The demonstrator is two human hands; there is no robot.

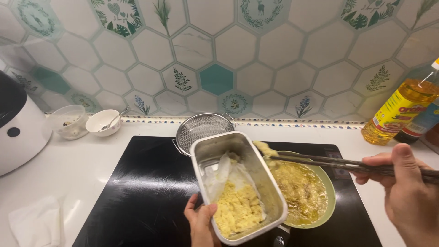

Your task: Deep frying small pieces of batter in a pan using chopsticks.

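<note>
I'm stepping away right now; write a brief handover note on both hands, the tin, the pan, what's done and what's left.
Left hand: grips the near end of the rectangular metal tin, tilted over the stove.
Right hand: holds dark chopsticks, tips at the tin's far rim, on a yellow lump.
Green pan: on the black cooktop, holding bubbling yellow liquid.
Done: some yellow mash appears already in the pan.
Left: a pile of yellow mash and a paper liner sit in the tin.
</note>
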